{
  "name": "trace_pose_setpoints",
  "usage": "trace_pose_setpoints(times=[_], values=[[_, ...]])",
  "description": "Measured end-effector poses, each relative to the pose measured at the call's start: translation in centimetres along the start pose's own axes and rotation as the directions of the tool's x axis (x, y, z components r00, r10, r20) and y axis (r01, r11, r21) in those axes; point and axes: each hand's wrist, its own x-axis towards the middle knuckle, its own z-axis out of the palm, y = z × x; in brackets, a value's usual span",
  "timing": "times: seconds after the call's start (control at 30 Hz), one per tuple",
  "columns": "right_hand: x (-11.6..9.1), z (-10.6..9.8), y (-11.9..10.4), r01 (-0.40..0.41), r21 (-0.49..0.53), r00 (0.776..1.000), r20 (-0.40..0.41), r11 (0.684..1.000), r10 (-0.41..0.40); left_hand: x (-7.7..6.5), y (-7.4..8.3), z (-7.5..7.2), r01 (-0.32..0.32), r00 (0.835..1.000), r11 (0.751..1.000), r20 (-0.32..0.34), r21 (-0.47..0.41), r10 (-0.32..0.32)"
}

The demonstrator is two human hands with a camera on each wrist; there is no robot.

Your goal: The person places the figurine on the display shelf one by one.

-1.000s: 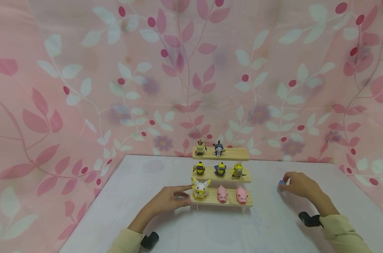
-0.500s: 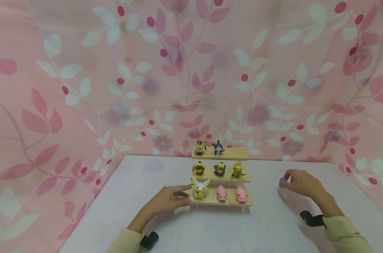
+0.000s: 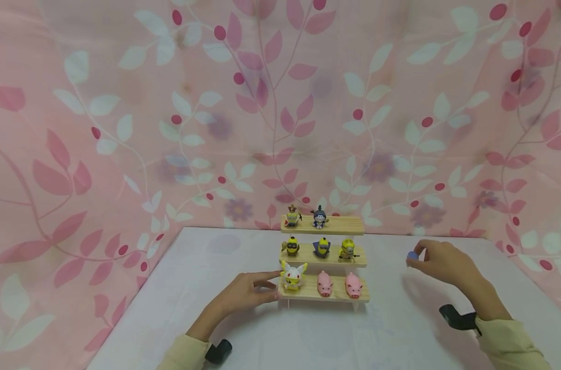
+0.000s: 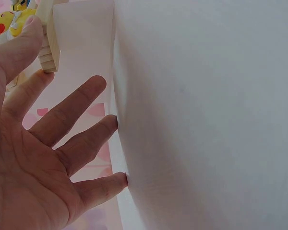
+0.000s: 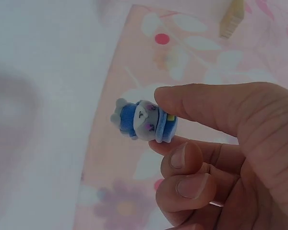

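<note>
A three-tier wooden display stand (image 3: 342, 226) stands on the table, holding small toy figures. My left hand (image 3: 245, 295) is at the left end of its lowest board (image 4: 49, 50); thumb and index finger pinch that end, the other fingers spread out. Close to the thumb sits a white-and-yellow figure (image 3: 292, 278) with long ears. Right of the stand, my right hand (image 3: 443, 263) is raised above the table. Its thumb and fingers pinch a small blue-and-grey animal figurine (image 5: 146, 119) by the lower body; the figurine's face shows in the right wrist view.
Two pink pigs (image 3: 325, 284) share the bottom board. Several yellow figures (image 3: 323, 247) line the middle board. On the top board, a crowned figure (image 3: 292, 217) and a dark-hooded figure (image 3: 320, 218) stand toward the left. Behind the white table (image 3: 206, 257) hangs a pink leafy curtain (image 3: 280, 128).
My right hand has lifted the small figurine up off the table. The left hand has stayed at the stand's lowest board.
</note>
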Motion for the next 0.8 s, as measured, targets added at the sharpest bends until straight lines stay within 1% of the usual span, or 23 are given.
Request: trace_pose_setpoints(times=[0.13, 0.3, 0.47, 0.7, 0.8], values=[[-0.2, -0.6, -0.7, 0.009, -0.008, 1.0, -0.022, 1.0, -0.009, 0.0, 0.0, 0.0, -0.003, 1.0, 1.0, 0.001, -0.001, 0.003], [-0.2, -1.4, -2.2, 0.018, -0.011, 0.999, -0.045, 1.0, -0.018, 0.0, 0.0, 0.0, -0.002, 1.0, 1.0, -0.003, 0.002, 0.002], [-0.1, -2.0, -3.7, 0.031, -0.011, 0.997, -0.071, 0.999, -0.032, 0.0, 0.0, 0.1, 0.001, 1.0, 1.0, -0.003, -0.003, -0.001], [0.3, -2.5, -5.2, 0.063, -0.029, 0.992, -0.111, 0.998, -0.066, -0.1, 0.1, 0.1, 0.004, 1.0, 1.0, -0.005, -0.015, -0.004], [0.5, -2.8, -5.8, 0.066, -0.022, 0.991, -0.118, 0.998, -0.068, 0.0, 0.0, 0.0, 0.007, 1.0, 1.0, -0.005, -0.015, -0.007]])
